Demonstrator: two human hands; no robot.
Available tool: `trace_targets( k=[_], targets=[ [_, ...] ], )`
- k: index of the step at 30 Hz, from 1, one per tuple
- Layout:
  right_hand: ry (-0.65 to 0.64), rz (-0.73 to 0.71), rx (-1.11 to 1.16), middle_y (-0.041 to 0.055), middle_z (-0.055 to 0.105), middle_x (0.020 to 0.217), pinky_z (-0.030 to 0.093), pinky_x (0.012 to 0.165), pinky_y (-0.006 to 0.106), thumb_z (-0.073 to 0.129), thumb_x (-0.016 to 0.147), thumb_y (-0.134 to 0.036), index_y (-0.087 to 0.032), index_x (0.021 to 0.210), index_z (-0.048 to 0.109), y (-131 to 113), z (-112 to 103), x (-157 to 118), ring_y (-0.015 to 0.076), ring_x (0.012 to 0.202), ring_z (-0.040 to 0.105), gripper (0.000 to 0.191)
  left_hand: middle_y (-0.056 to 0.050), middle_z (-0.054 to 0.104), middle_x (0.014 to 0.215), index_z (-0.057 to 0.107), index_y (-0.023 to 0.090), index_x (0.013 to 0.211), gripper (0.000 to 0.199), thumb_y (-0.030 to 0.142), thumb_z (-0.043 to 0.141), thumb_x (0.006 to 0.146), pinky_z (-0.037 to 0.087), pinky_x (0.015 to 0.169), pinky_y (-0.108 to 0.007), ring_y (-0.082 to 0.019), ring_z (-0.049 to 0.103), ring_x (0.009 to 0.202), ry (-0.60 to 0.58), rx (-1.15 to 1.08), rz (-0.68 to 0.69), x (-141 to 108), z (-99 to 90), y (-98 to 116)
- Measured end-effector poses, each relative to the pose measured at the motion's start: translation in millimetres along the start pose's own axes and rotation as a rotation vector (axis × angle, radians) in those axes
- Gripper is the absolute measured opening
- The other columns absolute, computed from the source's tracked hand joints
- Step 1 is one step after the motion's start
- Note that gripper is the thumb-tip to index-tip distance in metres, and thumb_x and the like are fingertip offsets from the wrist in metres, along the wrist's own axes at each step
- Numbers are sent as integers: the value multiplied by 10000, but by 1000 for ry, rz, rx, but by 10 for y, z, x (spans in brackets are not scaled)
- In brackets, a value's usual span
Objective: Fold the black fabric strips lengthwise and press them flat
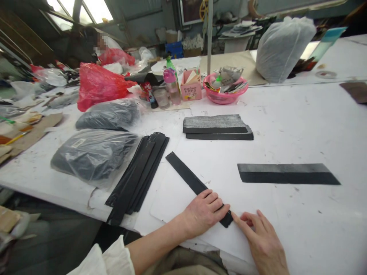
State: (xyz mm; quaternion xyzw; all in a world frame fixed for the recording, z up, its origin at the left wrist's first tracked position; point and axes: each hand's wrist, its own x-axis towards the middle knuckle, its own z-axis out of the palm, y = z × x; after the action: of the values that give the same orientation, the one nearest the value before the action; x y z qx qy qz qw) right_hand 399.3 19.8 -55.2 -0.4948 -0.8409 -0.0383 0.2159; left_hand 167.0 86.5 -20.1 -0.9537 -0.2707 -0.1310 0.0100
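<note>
The right hand [265,236], its wrist cut off by the lower edge, has its fingers apart, one fingertip at the edge of a black strip [187,173] lying aslant on the white counter [301,126]. The left hand [205,212] lies across the near part of this strip, covering a section; its thumb is hidden, so whether it grips or merely presses cannot be told. To the left, overlapping dark strips [140,172] obscure one another, preventing a count; to the right lies a two-toned strip [286,174]. Beyond, a clear plastic bag [94,156] blurs its dark contents, and two stacked pieces [216,125] partly overlap. Farther off, a pink basket [225,95] holds indistinct wrappers; the window [67,13] is cropped above.
</note>
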Motion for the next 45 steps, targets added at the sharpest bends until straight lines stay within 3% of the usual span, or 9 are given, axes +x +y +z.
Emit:
trace_targets(
  k=[5,8,13,16,22,28,37,45],
  targets=[
    [95,86,44,37,623,961,413,964,397,352,960,-272,-285,1102,636,-47,-25,46,197,878,594,317,-58,608,965,511,134,1223,299,180,469,930,446,995,-361,-176,562,1008,35,1,5,16,29,8],
    [127,147,63,61,624,1103,395,982,405,374,960,-346,-228,1179,583,-210,39,212,220,989,583,325,-65,629,953,540,100,1176,268,167,474,925,483,975,-320,-159,581,993,67,-23,-15,23,17,19],
    [77,37,-73,64,538,1327,308,1039,427,319,968,-292,-189,1348,448,-362,246,315,234,1183,510,414,-80,638,1123,586,112,1124,235,165,473,925,442,1044,-283,-152,547,1140,88,-21,-25,-78,24,-77],
    [47,38,-120,59,457,1406,281,1054,442,325,951,-244,-186,1396,392,-356,282,241,249,1272,432,454,-91,593,1252,549,108,1211,305,193,453,934,398,1087,-315,-177,492,1231,64,11,-85,-215,18,-244],
    [-13,114,-127,73,378,1457,286,1057,489,351,925,-230,-226,1417,365,-369,216,143,282,1317,375,492,-113,414,1439,396,113,1368,504,339,473,923,352,1111,-395,-217,355,1347,-114,90,-324,-494,-158,-714],
    [-36,182,-98,79,357,1469,287,1065,515,348,934,-253,-264,1415,375,-394,147,104,300,1319,369,481,-181,400,1433,368,82,1383,657,508,474,893,379,1079,-440,-265,351,1346,-94,157,-480,-671,-221,-1057],
    [-147,306,-72,56,313,1493,297,1085,493,455,943,-206,-321,1366,436,-484,-48,87,261,1337,345,439,-163,362,1460,287,135,1427,658,503,451,907,338,1100,-486,-286,318,1362,-39,75,-511,-748,-141,-1069],
    [-117,322,-28,42,408,1441,338,1060,478,448,954,-247,-305,1272,538,-419,-192,-9,250,1306,397,336,-161,354,1463,283,139,1426,650,507,434,913,337,1101,-482,-291,315,1361,-50,87,-520,-754,-143,-1058]
  ],
)
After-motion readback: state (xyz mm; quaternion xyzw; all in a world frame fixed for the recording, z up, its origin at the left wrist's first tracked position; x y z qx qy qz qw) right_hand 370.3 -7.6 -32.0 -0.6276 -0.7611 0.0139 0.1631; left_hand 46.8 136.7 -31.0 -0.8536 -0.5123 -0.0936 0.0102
